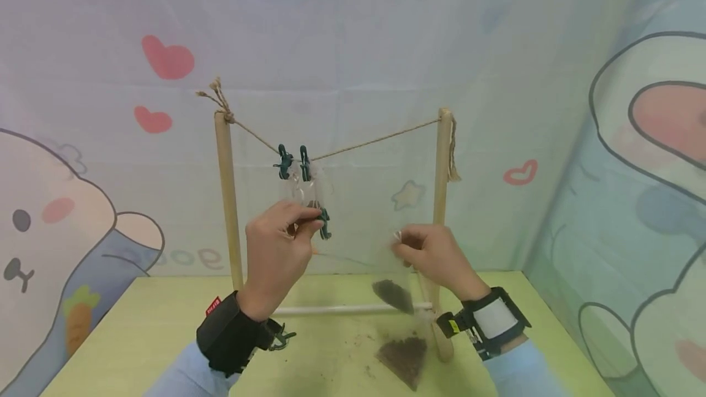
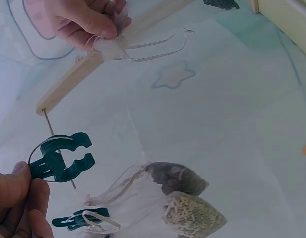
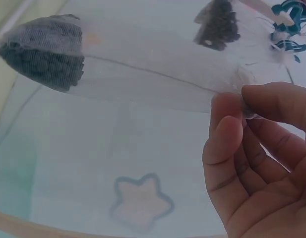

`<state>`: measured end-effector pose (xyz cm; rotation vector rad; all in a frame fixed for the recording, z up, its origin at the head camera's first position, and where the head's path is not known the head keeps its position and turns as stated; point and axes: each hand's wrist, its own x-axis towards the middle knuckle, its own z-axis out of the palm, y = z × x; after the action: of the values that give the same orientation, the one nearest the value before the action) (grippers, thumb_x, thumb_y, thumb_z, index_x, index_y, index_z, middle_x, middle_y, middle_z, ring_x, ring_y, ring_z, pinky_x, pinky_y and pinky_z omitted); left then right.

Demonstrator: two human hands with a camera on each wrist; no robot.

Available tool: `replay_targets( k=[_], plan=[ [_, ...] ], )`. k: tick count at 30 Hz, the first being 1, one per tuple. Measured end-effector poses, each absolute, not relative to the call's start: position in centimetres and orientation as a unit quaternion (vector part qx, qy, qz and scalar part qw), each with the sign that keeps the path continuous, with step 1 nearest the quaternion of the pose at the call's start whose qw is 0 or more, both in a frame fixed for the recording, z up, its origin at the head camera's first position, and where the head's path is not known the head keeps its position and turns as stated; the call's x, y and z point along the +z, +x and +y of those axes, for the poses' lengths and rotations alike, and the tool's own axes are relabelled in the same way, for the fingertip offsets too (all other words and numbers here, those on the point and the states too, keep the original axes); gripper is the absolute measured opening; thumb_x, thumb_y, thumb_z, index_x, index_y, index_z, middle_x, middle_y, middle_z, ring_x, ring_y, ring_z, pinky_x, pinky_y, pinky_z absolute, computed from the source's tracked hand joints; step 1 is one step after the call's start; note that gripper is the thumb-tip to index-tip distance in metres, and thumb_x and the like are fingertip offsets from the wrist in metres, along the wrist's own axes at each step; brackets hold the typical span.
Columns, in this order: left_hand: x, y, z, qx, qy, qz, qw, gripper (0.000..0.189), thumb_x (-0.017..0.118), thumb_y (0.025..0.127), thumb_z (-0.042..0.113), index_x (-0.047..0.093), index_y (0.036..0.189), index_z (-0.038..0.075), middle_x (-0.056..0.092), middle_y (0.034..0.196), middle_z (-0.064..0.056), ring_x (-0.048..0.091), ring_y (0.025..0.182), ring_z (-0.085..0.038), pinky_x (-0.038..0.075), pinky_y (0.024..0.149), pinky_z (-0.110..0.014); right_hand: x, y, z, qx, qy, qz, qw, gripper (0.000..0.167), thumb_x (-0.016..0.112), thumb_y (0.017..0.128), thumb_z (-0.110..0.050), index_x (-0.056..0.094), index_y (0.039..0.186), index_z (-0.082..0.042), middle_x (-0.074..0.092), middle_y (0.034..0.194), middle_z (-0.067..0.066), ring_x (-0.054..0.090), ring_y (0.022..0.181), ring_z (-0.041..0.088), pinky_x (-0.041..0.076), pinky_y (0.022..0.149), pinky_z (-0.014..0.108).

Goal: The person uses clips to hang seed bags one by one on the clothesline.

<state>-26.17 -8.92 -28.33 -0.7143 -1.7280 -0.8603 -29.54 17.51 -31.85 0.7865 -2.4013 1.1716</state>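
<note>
Mesh pouch (image 1: 393, 294) hangs below the twine (image 1: 386, 138), its neck pinched in my right hand (image 1: 432, 256), presumably keeping the dark filling down. Near the twine, my left hand (image 1: 280, 241) squeezes a green clip (image 2: 54, 164), jaws apart. Clipped pouches (image 2: 192, 214) crowd the twine's sag; another pouch (image 1: 405, 357) lies beneath it.

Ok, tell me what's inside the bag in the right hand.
Dark bits fill the lower end of the bag. The right hand covers the pinched top, so the inside there is hidden.
</note>
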Motion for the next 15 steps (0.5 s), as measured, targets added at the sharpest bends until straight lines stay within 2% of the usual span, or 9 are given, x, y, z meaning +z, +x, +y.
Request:
replay_targets(
  k=[6, 15],
  plan=[
    [-25.5, -27.3, -8.1, -0.363, -0.293, -0.697, 0.545, 0.005, 0.078, 0.087, -0.007, 0.079, 0.091, -0.004, 0.068, 0.077, -0.013, 0.053, 0.063, -0.022, 0.037, 0.058, -0.031, -29.0, -30.2, 16.7, 0.432, 0.284, -0.842, 0.157, 0.007, 0.068, 0.097, -0.002, 0.075, 0.097, 0.000, 0.073, 0.078, 0.005, 0.067, 0.064, 0.019, 0.055, 0.059, 0.027],
    [-23.1, -29.1, -7.1, -0.383, -0.265, -0.674, 0.573, 0.004, 0.075, 0.091, -0.004, 0.079, 0.091, -0.005, 0.070, 0.080, -0.016, 0.061, 0.066, -0.027, 0.043, 0.059, -0.034, -25.2, -30.8, 14.7, 0.433, 0.276, -0.845, 0.150, 0.009, 0.066, 0.097, -0.006, 0.073, 0.092, -0.002, 0.074, 0.077, 0.008, 0.070, 0.065, 0.017, 0.060, 0.063, 0.033]
  ],
)
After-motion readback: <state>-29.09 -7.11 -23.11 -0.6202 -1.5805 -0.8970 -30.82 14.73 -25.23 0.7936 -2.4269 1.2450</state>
